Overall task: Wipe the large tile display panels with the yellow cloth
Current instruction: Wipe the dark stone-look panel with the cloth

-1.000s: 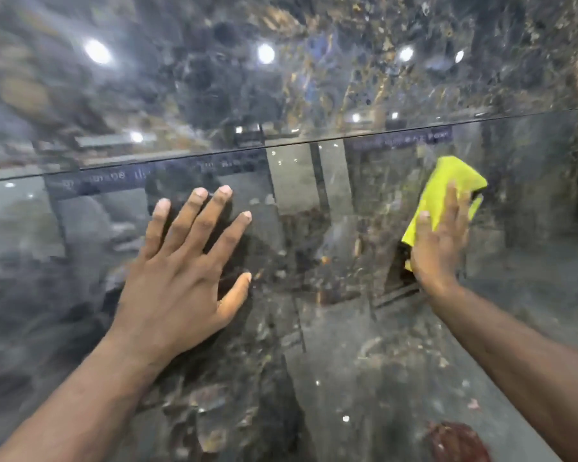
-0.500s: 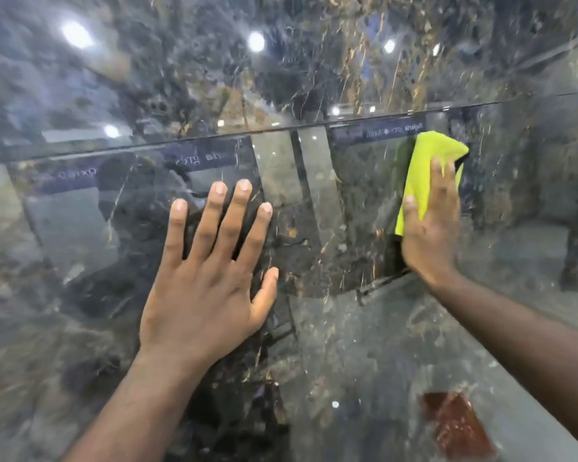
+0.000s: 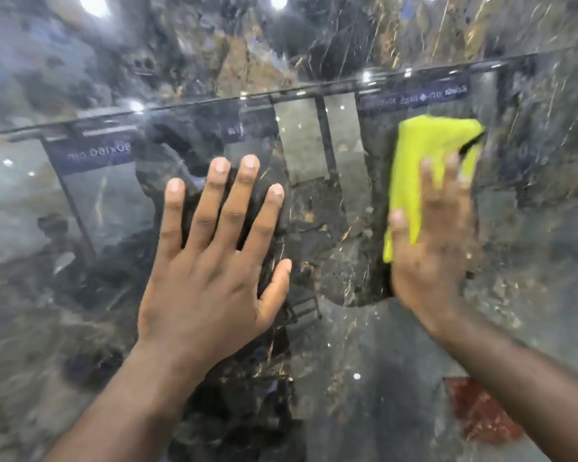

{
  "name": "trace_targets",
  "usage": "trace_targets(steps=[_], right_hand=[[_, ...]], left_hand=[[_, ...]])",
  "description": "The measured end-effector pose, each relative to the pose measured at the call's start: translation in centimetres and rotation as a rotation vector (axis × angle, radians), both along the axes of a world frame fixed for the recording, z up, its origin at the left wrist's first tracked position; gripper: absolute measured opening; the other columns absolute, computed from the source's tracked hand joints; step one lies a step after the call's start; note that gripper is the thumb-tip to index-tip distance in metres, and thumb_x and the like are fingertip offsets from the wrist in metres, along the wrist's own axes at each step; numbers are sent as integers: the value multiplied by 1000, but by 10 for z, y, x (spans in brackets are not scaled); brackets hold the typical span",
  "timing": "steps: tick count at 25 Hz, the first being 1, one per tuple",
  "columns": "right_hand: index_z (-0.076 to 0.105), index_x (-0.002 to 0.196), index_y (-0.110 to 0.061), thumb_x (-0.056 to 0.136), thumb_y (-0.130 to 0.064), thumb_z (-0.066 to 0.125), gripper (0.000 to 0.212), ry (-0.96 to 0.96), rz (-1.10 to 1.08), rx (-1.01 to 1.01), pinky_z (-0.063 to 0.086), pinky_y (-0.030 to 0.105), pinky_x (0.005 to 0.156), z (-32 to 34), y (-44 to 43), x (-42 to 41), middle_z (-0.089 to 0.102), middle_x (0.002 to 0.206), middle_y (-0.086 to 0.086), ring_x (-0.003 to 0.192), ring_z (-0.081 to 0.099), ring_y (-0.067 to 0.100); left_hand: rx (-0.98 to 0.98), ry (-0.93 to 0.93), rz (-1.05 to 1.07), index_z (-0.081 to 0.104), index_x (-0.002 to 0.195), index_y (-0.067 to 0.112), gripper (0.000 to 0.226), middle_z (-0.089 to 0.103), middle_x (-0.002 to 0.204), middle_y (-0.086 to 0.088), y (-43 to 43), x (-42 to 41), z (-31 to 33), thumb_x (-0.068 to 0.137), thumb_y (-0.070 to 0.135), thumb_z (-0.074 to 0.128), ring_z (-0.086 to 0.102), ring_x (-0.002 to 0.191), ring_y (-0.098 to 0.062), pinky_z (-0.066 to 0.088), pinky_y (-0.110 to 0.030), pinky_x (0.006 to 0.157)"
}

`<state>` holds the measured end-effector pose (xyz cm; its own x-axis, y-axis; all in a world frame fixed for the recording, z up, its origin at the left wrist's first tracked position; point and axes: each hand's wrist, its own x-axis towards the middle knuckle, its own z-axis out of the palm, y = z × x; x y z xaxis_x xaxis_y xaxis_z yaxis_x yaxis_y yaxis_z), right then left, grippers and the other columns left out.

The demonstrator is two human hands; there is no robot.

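A glossy dark marble tile panel point(image 3: 347, 345) fills the view, with a second panel point(image 3: 214, 45) above a thin horizontal joint. My left hand point(image 3: 211, 265) lies flat on the lower panel, fingers spread and straight. To its right, my right hand point(image 3: 434, 241) presses a folded yellow cloth point(image 3: 421, 161) against the same panel with straight fingers; this hand is motion-blurred. The cloth's top sits just below the joint. Part of the cloth is hidden under my palm.
The panels mirror ceiling lights, showroom signs and a dark figure. A reddish patch point(image 3: 481, 411) shows at the lower right of the lower panel. The horizontal joint point(image 3: 181, 106) slopes up toward the right.
My right hand and the cloth have slid left and slightly down along the panel. My left hand stays pressed flat, and the view has moved closer to the panel.
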<state>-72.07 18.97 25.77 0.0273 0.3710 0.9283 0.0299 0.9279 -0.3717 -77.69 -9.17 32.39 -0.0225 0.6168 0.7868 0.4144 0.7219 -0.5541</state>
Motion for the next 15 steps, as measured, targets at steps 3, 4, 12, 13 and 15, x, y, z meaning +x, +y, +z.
trace_targets(steps=[3, 4, 12, 13, 15], right_hand=[[33, 165, -24, 111, -37, 52, 59, -231, -6, 752, 28, 64, 125, 0, -1, 15, 24, 173, 14, 160, 24, 45], [35, 164, -25, 111, -37, 53, 58, -250, -21, 800, 31, 66, 123, 4, 10, 17, 28, 172, 15, 158, 27, 45], [24, 169, -23, 111, -40, 44, 64, -94, 19, 223, 18, 56, 131, 14, -142, -20, 14, 177, 12, 162, 17, 41], [30, 167, -22, 111, -39, 47, 61, -140, 8, 422, 21, 58, 130, 12, -151, -18, 19, 176, 13, 161, 20, 42], [36, 165, -19, 111, -34, 51, 58, -130, 22, 524, 26, 62, 127, 16, -158, -14, 25, 174, 15, 161, 23, 39]], left_hand=[[-21, -18, -106, 43, 167, 13, 78, 19, 181, -15, -20, 1, -1, 102, 52, 57, 15, 169, -35, 14, -65, 134], [-22, -18, -126, 46, 166, 13, 76, 22, 180, -14, -32, 2, -5, 101, 51, 59, 18, 168, -33, 17, -64, 134], [111, -34, -15, 43, 167, 14, 80, 23, 180, -13, -216, -8, -14, 99, 53, 60, 27, 165, -36, 22, -65, 132], [108, -39, -6, 42, 168, 14, 81, 22, 180, -13, -237, -13, -14, 99, 53, 60, 27, 165, -36, 22, -65, 132], [107, -40, 3, 39, 170, 15, 82, 20, 181, -13, -281, -24, -18, 100, 53, 58, 25, 166, -36, 21, -63, 133]])
